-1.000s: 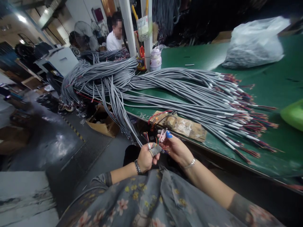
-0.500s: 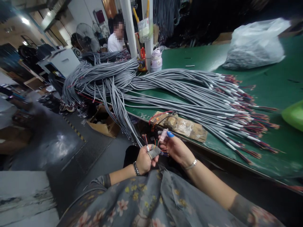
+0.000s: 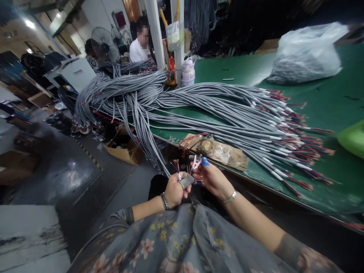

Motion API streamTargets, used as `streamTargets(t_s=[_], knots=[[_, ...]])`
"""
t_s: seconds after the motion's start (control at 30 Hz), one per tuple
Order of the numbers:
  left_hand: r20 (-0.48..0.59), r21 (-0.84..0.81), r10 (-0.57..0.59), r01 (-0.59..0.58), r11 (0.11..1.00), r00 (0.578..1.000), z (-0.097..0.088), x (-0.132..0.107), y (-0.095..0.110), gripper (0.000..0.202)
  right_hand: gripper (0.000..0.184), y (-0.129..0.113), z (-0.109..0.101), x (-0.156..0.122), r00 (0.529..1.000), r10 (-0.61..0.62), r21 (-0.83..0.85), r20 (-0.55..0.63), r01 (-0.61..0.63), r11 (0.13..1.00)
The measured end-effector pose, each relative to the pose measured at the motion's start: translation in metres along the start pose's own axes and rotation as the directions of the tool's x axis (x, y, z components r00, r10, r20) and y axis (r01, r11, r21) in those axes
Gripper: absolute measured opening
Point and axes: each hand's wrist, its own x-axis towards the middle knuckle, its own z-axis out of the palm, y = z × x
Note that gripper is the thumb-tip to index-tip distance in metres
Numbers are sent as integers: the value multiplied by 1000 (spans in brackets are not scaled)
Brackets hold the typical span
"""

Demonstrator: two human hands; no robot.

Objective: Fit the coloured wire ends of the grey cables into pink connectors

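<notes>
My left hand [image 3: 174, 189] is closed around the end of a grey cable, with a grey wrap on its thumb. Thin coloured wires [image 3: 176, 165] fan out above that hand, and more stick out to its right. My right hand [image 3: 214, 181] is just right of them, its fingers bent in a pinch at some of the wires; the exact contact is partly hidden. Blue covers its thumb tip, and pale pink wrapping shows at its fingertips. From the left hand, grey cables [image 3: 146, 138] run up to a large bundle on the table.
On the green table [image 3: 241, 68] lie many grey cables [image 3: 216, 104] with stripped ends pointing right. A taped cardboard piece [image 3: 222, 151] sits at the near edge. Farther back stand a plastic bag [image 3: 307, 55] and a lilac container [image 3: 187, 72]. Another person [image 3: 139, 45] sits behind.
The right fingertips have shifted slightly, with the pale pink wrapping now showing a forked outline. The left hand has turned a little and keeps its hold.
</notes>
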Motion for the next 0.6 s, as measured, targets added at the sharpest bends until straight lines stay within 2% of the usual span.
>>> streamTargets(t_s=[0.23, 0.6], knots=[[6, 15, 20, -20, 1000, 1000, 3, 4, -1, 50, 30, 5, -4, 10, 993, 116, 76, 28, -117, 990], [1, 43, 7, -7, 999, 1000, 3, 6, -4, 49, 28, 8, -2, 12, 999, 29, 129, 26, -32, 991]])
